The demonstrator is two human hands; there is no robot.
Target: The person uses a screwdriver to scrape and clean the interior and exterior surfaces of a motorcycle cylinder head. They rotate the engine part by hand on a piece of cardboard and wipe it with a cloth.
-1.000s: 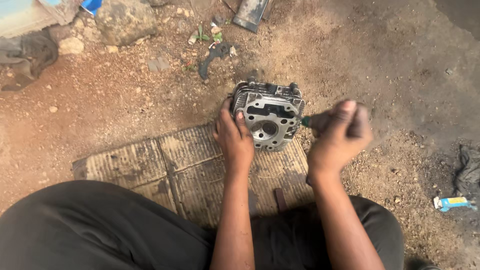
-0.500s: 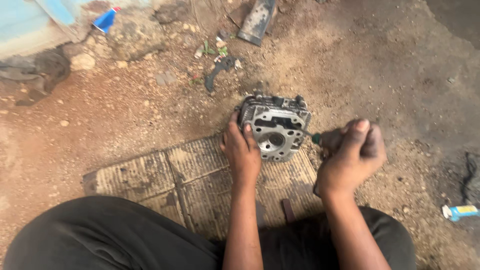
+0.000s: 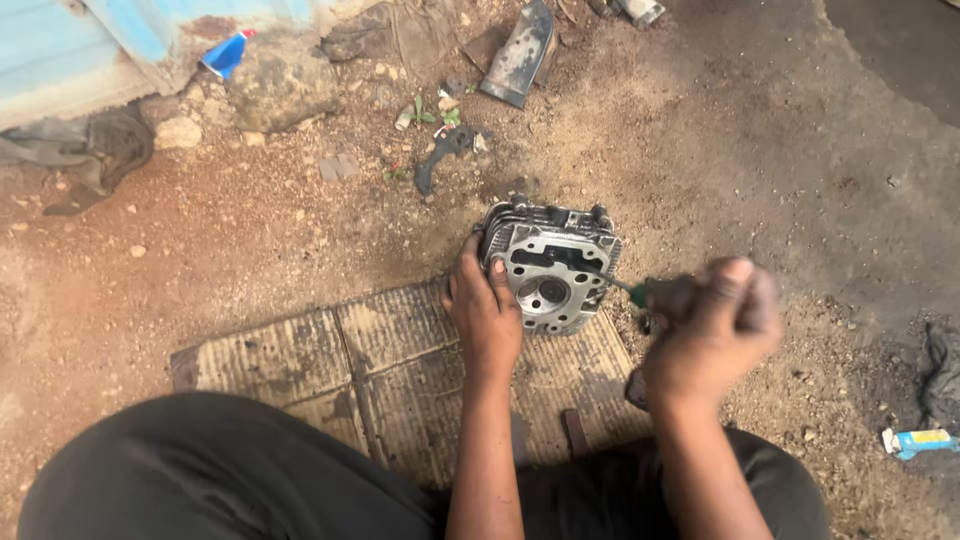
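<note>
Bare dirt ground (image 3: 250, 240), worn mat (image 3: 380, 340): cylinder head (image 3: 550, 265) upright at 12 o'clock. Left hand (image 3: 483, 305) clasps its 9 o'clock edge. Right hand (image 3: 715, 325) fisted on screwdriver (image 3: 640, 293), shaft pointing 10 o'clock into head.

Left hand (image 3: 485, 310) steadies a grey engine cylinder head (image 3: 550, 262); right hand (image 3: 715, 325) grips a green-handled screwdriver (image 3: 640, 293), tip against it.

Dirt ground (image 3: 250, 240) — cardboard (image 3: 380, 350) (flattened), stones (image 3: 180, 130)
</note>
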